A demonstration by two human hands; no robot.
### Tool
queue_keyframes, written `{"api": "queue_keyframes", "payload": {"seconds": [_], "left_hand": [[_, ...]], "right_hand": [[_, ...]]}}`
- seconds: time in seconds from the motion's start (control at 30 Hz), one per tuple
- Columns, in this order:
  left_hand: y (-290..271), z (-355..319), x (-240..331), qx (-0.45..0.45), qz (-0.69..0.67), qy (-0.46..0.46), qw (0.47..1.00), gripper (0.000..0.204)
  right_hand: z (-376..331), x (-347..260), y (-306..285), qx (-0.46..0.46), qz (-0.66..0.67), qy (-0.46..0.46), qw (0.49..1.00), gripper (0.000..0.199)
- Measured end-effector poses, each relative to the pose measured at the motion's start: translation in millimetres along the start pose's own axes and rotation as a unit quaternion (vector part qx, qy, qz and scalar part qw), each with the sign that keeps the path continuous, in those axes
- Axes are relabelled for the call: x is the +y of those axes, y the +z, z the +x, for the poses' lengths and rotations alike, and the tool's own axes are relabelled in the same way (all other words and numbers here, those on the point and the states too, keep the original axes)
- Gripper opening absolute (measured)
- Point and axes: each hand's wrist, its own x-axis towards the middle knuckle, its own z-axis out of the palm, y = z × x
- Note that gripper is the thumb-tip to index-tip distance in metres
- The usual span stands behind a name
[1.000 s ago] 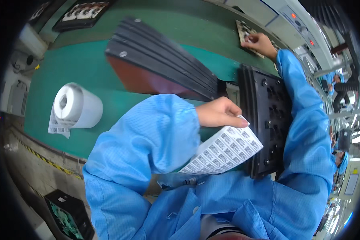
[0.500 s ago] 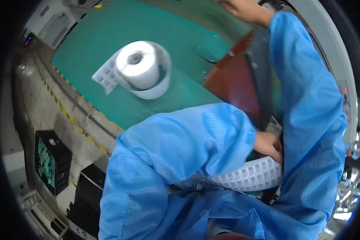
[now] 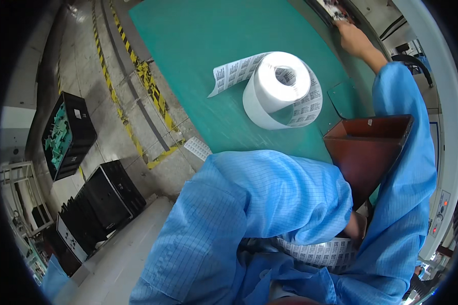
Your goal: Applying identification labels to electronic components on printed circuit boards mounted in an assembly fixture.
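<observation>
My right hand [image 3: 359, 41] reaches to the far right, its fingers drawn together at the edge of a dark frame with a populated board [image 3: 336, 9]. What its fingertips grip is too small to make out. Close to my body, my left hand [image 3: 357, 226] is closed at the edge of a strip of printed white labels [image 3: 323, 252]. The sleeves hide most of its fingers. Ahead, a partly unwound roll of white labels [image 3: 285, 81] stands on the green mat [image 3: 188, 46], its loose end trailing left.
A brown open box [image 3: 366, 147] stands tilted beside my right arm. Black crates [image 3: 79, 127] sit on the floor at left, one holding green pieces. Yellow-black tape [image 3: 152, 91] marks the floor. A pale machine edge [image 3: 445, 127] curves along the right.
The view has turned, so the label roll and mat appear farther right. My right hand has come to the board's frame. My left hand stays at the label strip, which shows less now.
</observation>
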Motion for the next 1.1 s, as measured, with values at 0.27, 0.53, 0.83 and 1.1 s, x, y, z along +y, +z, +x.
{"api": "queue_keyframes", "payload": {"seconds": [0.27,0.53,0.83,1.1], "left_hand": [[-1.8,-14.2,6.2,-0.016,-0.034,0.023,0.999,0.034],[-6.8,-31.0,21.8,-0.055,-0.084,-0.032,0.994,0.032],[-9.5,-34.3,22.7,-0.015,-0.045,-0.062,0.997,0.029],[-15.8,-41.4,31.6,-0.041,-0.170,-0.118,0.978,0.020]], "right_hand": [[-138.1,-5.9,-59.2,-0.171,-0.126,0.034,0.977,0.023],[-257.6,-53.9,-183.5,-0.139,-0.077,0.034,0.987,0.025],[-303.3,-83.2,-275.1,0.103,-0.005,0.167,0.981,0.035],[-383.2,-145.3,-350.5,-0.080,-0.030,0.353,0.932,0.027]]}}
